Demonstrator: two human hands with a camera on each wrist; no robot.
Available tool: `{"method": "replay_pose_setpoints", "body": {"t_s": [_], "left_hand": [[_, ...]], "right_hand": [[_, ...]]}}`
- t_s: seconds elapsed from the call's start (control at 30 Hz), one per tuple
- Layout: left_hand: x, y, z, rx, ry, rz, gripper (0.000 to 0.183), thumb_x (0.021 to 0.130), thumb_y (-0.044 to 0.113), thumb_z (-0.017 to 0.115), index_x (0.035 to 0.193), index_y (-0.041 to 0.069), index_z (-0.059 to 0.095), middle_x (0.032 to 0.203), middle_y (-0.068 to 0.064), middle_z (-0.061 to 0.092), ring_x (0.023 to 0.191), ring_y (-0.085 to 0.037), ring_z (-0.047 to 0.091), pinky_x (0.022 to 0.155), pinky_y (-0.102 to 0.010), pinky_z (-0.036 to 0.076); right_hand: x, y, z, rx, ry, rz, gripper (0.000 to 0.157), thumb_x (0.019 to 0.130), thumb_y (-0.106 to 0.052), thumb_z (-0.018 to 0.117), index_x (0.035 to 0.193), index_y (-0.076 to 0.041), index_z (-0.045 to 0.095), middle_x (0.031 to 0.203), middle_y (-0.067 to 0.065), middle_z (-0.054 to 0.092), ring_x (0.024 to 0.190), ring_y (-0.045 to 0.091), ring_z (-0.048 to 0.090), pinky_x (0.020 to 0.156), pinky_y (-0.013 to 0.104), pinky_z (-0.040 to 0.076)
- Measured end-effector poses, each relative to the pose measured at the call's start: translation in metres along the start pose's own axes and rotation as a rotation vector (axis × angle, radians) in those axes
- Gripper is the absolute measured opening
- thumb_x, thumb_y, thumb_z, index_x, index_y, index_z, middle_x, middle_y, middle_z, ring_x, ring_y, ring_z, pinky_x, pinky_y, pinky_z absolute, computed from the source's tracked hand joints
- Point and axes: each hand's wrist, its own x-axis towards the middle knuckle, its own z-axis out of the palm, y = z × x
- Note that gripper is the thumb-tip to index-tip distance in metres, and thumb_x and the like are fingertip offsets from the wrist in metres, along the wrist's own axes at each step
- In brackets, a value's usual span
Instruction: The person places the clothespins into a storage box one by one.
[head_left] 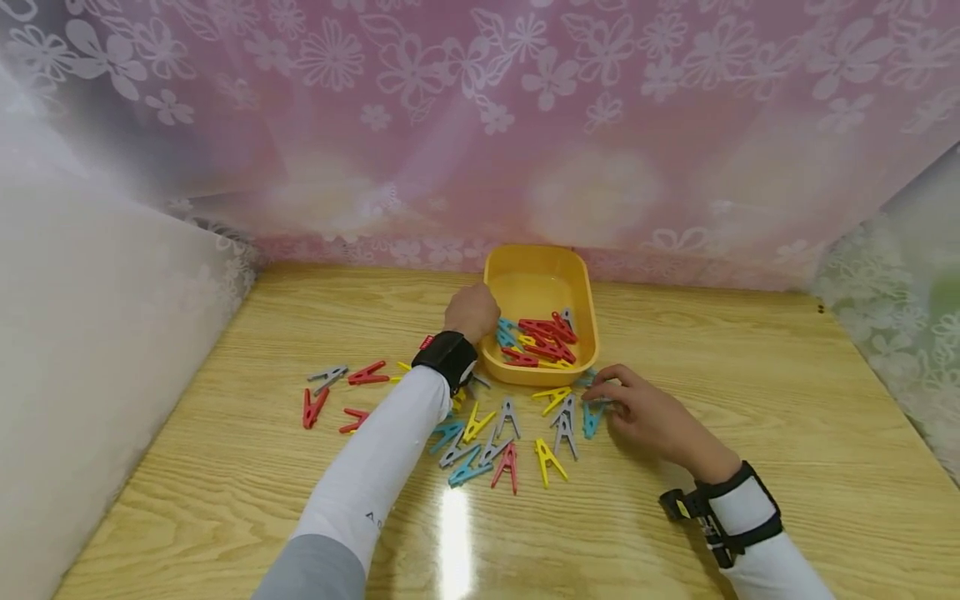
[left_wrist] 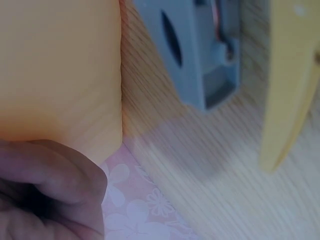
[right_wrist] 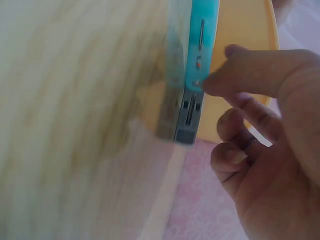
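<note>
A yellow plastic basket (head_left: pixel 540 379) stands at the back of the table, holding red, teal, yellow and grey clothespins (head_left: pixel 551 337). At its left rim, my left hand (head_left: pixel 472 312) grips the side with curled fingers; the left wrist view shows the hand (left_wrist: pixel 55 185) against the basket wall (left_wrist: pixel 65 75). My right hand (head_left: pixel 648 417) is low over the table, right of the basket's front corner. Its fingers are loosely bent, and a fingertip (right_wrist: pixel 212 86) is right at a teal clothespin (right_wrist: pixel 202 40). A grey clothespin (right_wrist: pixel 189 117) lies in line with it.
More clothespins lie scattered before the basket, among them a yellow one (head_left: pixel 551 461), a red one (head_left: pixel 506 468) and a teal one (head_left: pixel 468 468). Further red (head_left: pixel 315 408) and grey (head_left: pixel 327 377) ones lie left of my left arm. A floral cloth (head_left: pixel 600 167) hangs behind the table.
</note>
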Motion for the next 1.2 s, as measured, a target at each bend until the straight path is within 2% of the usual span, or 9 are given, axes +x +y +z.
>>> {"method": "replay_pose_setpoints", "body": {"t_s": [0.13, 0.23, 0.4, 0.67, 0.77, 0.87, 0.97, 1.07, 1.2], "left_hand": [[0.000, 0.000, 0.000, 0.011, -0.003, -0.015, 0.019, 0.097, 0.017, 0.052, 0.094, 0.002, 0.064, 0.084, -0.009, 0.062, 0.072, -0.021, 0.061, 0.062, -0.032, 0.052], [0.001, 0.000, 0.001, 0.013, -0.008, -0.017, 0.020, 0.097, 0.018, 0.053, 0.094, 0.002, 0.065, 0.084, -0.009, 0.062, 0.072, -0.021, 0.061, 0.062, -0.032, 0.052], [0.000, 0.002, 0.001, 0.013, -0.014, -0.009, 0.020, 0.097, 0.017, 0.052, 0.092, 0.003, 0.065, 0.084, -0.009, 0.062, 0.072, -0.021, 0.061, 0.061, -0.031, 0.052], [0.001, 0.000, 0.001, 0.016, -0.011, 0.008, 0.021, 0.097, 0.017, 0.052, 0.092, 0.003, 0.066, 0.083, -0.008, 0.062, 0.073, -0.021, 0.061, 0.062, -0.032, 0.052], [0.001, -0.002, 0.000, 0.011, -0.007, 0.008, 0.021, 0.097, 0.017, 0.052, 0.090, 0.003, 0.066, 0.081, -0.009, 0.062, 0.071, -0.021, 0.061, 0.060, -0.032, 0.051], [0.002, -0.003, 0.000, 0.008, 0.003, 0.000, 0.020, 0.097, 0.017, 0.052, 0.090, 0.003, 0.065, 0.081, -0.009, 0.062, 0.070, -0.022, 0.061, 0.059, -0.032, 0.051], [0.003, -0.003, -0.001, 0.015, 0.010, -0.009, 0.020, 0.096, 0.018, 0.053, 0.094, 0.002, 0.065, 0.083, -0.010, 0.062, 0.072, -0.022, 0.061, 0.062, -0.033, 0.052], [0.002, -0.002, 0.000, 0.021, 0.003, -0.017, 0.020, 0.096, 0.019, 0.054, 0.097, 0.002, 0.065, 0.086, -0.010, 0.063, 0.075, -0.022, 0.062, 0.064, -0.034, 0.053], [0.002, 0.000, 0.000, 0.023, -0.007, -0.012, 0.021, 0.097, 0.019, 0.053, 0.098, 0.002, 0.065, 0.087, -0.010, 0.063, 0.076, -0.022, 0.062, 0.065, -0.033, 0.053]], "right_hand": [[0.004, -0.002, 0.002, -0.067, -0.029, -0.077, 0.034, 0.082, 0.006, 0.064, 0.109, -0.014, 0.069, 0.124, 0.008, 0.053, 0.106, 0.024, 0.053, 0.080, 0.040, 0.047], [0.007, -0.003, 0.001, -0.122, -0.058, -0.113, 0.034, 0.081, 0.005, 0.066, 0.110, -0.012, 0.069, 0.126, 0.007, 0.056, 0.103, 0.024, 0.052, 0.081, 0.041, 0.046], [0.009, -0.005, -0.003, -0.186, -0.101, -0.104, 0.031, 0.081, 0.000, 0.067, 0.110, -0.011, 0.069, 0.120, 0.004, 0.061, 0.092, 0.020, 0.052, 0.075, 0.036, 0.047], [0.006, -0.005, -0.010, -0.222, -0.108, -0.096, 0.026, 0.080, -0.009, 0.074, 0.106, -0.011, 0.070, 0.109, 0.003, 0.062, 0.095, 0.021, 0.056, 0.078, 0.039, 0.049], [0.002, -0.004, -0.013, -0.195, -0.088, -0.067, 0.027, 0.080, -0.015, 0.077, 0.106, -0.012, 0.070, 0.106, 0.002, 0.062, 0.096, 0.021, 0.058, 0.078, 0.039, 0.050], [-0.001, -0.007, -0.020, -0.120, -0.072, -0.006, 0.028, 0.082, -0.019, 0.076, 0.109, -0.014, 0.070, 0.107, -0.001, 0.062, 0.093, 0.017, 0.059, 0.075, 0.036, 0.050], [-0.004, -0.009, -0.030, -0.020, -0.043, 0.030, 0.027, 0.086, -0.022, 0.072, 0.113, -0.017, 0.067, 0.103, -0.004, 0.060, 0.079, 0.013, 0.055, 0.063, 0.029, 0.045], [-0.004, -0.008, -0.044, 0.056, 0.048, 0.024, 0.027, 0.088, -0.020, 0.070, 0.115, -0.018, 0.065, 0.093, -0.006, 0.057, 0.066, 0.012, 0.046, 0.056, 0.025, 0.037], [0.003, -0.006, -0.065, 0.053, 0.204, 0.019, 0.028, 0.089, -0.018, 0.070, 0.116, -0.015, 0.066, 0.081, -0.009, 0.052, 0.061, 0.010, 0.041, 0.054, 0.025, 0.033]]}}
